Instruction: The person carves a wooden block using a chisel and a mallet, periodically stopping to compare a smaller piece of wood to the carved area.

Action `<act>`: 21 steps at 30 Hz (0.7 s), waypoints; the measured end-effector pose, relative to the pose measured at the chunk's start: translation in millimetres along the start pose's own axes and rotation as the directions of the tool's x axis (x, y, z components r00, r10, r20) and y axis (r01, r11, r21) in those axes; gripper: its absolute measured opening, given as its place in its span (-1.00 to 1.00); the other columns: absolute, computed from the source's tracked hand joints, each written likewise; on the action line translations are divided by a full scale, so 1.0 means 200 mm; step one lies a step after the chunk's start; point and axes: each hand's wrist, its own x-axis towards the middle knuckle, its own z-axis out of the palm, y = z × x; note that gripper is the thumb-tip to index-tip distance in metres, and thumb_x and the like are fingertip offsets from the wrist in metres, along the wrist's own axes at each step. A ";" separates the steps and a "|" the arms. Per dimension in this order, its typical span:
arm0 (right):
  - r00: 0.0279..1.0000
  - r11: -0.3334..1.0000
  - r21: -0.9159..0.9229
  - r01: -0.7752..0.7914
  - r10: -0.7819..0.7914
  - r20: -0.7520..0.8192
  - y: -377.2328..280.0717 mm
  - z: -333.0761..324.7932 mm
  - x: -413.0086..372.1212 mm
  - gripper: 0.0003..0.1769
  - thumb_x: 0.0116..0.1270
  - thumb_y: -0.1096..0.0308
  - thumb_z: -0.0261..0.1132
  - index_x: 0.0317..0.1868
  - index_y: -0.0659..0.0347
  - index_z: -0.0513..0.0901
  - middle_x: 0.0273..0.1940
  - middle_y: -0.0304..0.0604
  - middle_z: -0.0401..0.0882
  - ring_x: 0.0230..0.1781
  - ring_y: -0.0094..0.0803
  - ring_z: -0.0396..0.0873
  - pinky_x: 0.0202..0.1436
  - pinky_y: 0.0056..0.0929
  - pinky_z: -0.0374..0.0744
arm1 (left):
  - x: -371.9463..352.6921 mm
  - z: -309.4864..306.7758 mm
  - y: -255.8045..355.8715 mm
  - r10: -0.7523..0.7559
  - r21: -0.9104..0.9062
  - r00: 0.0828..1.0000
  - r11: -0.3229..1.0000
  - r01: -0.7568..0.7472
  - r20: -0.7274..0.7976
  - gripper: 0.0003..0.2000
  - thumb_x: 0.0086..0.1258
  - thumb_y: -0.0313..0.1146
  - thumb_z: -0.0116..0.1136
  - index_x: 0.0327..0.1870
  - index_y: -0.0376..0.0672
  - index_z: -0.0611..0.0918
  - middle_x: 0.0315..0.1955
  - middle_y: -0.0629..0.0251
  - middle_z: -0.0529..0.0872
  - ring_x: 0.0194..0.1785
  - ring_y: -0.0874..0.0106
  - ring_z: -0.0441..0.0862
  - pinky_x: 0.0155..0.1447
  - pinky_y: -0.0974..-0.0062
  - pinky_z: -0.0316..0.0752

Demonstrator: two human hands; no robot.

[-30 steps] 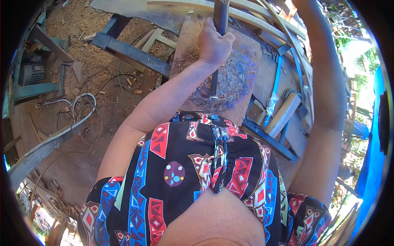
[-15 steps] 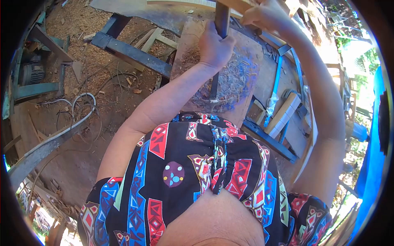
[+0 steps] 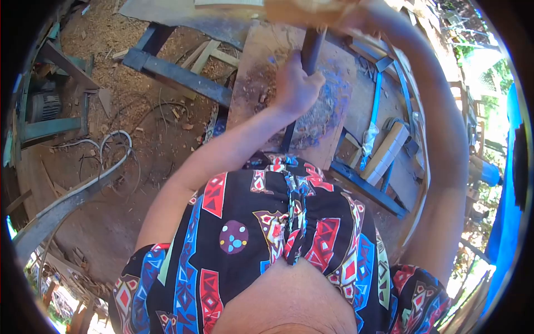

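My left hand [image 3: 299,89] is closed round a dark, bar-like tool [image 3: 312,49] above a worn board [image 3: 253,72]. At the top of the view my right hand [image 3: 364,19] is blurred by motion, its fingers against a light brown wooden piece [image 3: 303,12]. This piece lies across the upper end of the dark tool. Whether the two touch is too smeared to tell. Wood shavings and blue-purple stains cover the middle of the board.
A dark metal beam [image 3: 178,75] runs left of the board. To the right are a blue bar [image 3: 377,94] and a taped block [image 3: 385,155]. Cables [image 3: 130,147] lie on the ground at left, near a motor [image 3: 44,106]. A blue sheet [image 3: 503,222] hangs at far right.
My left hand and the dark tool have moved slightly down. The wooden piece has shifted left and down, with my right hand still at it. The worn board appears slightly shifted.
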 end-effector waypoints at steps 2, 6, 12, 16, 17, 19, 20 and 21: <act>0.876 0.973 0.189 -0.132 0.204 -0.438 -0.08 0.00 -0.01 -0.79 0.21 0.40 0.27 -0.22 0.29 0.76 -0.45 -0.22 0.64 -0.54 -0.48 0.52 -0.46 -0.48 0.47 | -0.01 -0.02 0.01 0.046 -0.160 0.999 0.986 -0.045 0.005 -0.81 0.17 -0.52 0.24 -0.25 -0.23 0.48 -0.48 0.36 0.55 -0.54 0.57 0.51 -0.47 0.56 0.45; 0.512 0.488 0.821 -0.298 0.807 -0.294 -0.11 -0.07 -0.22 -0.75 0.30 0.29 0.28 -0.24 0.35 0.72 -0.56 -0.29 0.48 -0.67 -0.57 0.35 -0.52 -0.57 0.32 | 0.13 -0.17 0.09 -0.173 -0.498 0.985 0.854 0.152 0.004 -0.77 0.16 -0.56 0.25 -0.21 -0.20 0.46 -0.51 0.37 0.53 -0.64 0.61 0.47 -0.65 0.63 0.36; 0.490 0.326 0.904 -0.278 0.857 -0.159 -0.15 0.05 -0.52 -0.67 0.29 0.20 0.32 -0.23 0.37 0.68 -0.40 -0.22 0.61 -0.50 -0.56 0.47 -0.46 -0.57 0.36 | 0.33 -0.44 0.19 -0.158 -0.606 0.967 0.795 0.006 -0.198 -0.72 0.25 -0.42 0.29 -0.13 -0.14 0.42 -0.51 0.28 0.56 -0.64 0.46 0.52 -0.63 0.52 0.38; 0.341 0.256 0.946 -0.200 0.923 -0.178 -0.28 0.07 -0.49 -0.66 0.23 0.21 0.36 -0.20 0.39 0.70 -0.37 -0.19 0.63 -0.48 -0.56 0.48 -0.47 -0.58 0.36 | 0.29 -0.37 0.22 -0.174 -0.705 0.981 0.707 0.063 -0.087 -0.71 0.29 -0.35 0.32 -0.12 -0.15 0.43 -0.51 0.29 0.58 -0.63 0.42 0.55 -0.61 0.47 0.43; 0.368 0.264 0.942 -0.205 0.913 -0.176 -0.26 0.07 -0.51 -0.65 0.22 0.21 0.36 -0.18 0.39 0.70 -0.36 -0.17 0.64 -0.47 -0.56 0.49 -0.48 -0.58 0.37 | 0.27 -0.34 0.23 -0.170 -0.705 0.982 0.707 0.061 -0.085 -0.71 0.29 -0.35 0.32 -0.12 -0.15 0.43 -0.51 0.29 0.58 -0.63 0.42 0.55 -0.61 0.47 0.43; 0.393 0.272 0.939 -0.210 0.903 -0.174 -0.26 0.08 -0.54 -0.63 0.21 0.21 0.36 -0.16 0.39 0.69 -0.34 -0.16 0.64 -0.47 -0.55 0.49 -0.48 -0.58 0.38 | 0.23 -0.28 0.23 -0.086 -0.684 0.996 0.728 0.052 -0.016 -0.72 0.28 -0.36 0.34 -0.17 -0.15 0.44 -0.52 0.32 0.57 -0.60 0.43 0.60 -0.60 0.46 0.48; 0.399 0.280 0.942 -0.186 0.897 -0.188 -0.28 0.07 -0.53 -0.64 0.21 0.22 0.35 -0.16 0.39 0.69 -0.34 -0.15 0.64 -0.47 -0.54 0.49 -0.48 -0.57 0.38 | 0.22 -0.25 0.23 -0.084 -0.684 0.996 0.727 0.051 -0.015 -0.72 0.28 -0.36 0.34 -0.17 -0.15 0.44 -0.52 0.32 0.57 -0.60 0.43 0.60 -0.60 0.46 0.48; 0.405 0.288 0.943 -0.163 0.892 -0.203 -0.29 0.07 -0.53 -0.65 0.20 0.23 0.35 -0.16 0.39 0.69 -0.33 -0.14 0.64 -0.47 -0.53 0.50 -0.48 -0.56 0.39 | 0.21 -0.23 0.22 -0.101 -0.674 0.995 0.734 0.077 0.003 -0.73 0.28 -0.36 0.35 -0.19 -0.15 0.44 -0.53 0.32 0.57 -0.59 0.45 0.61 -0.60 0.46 0.50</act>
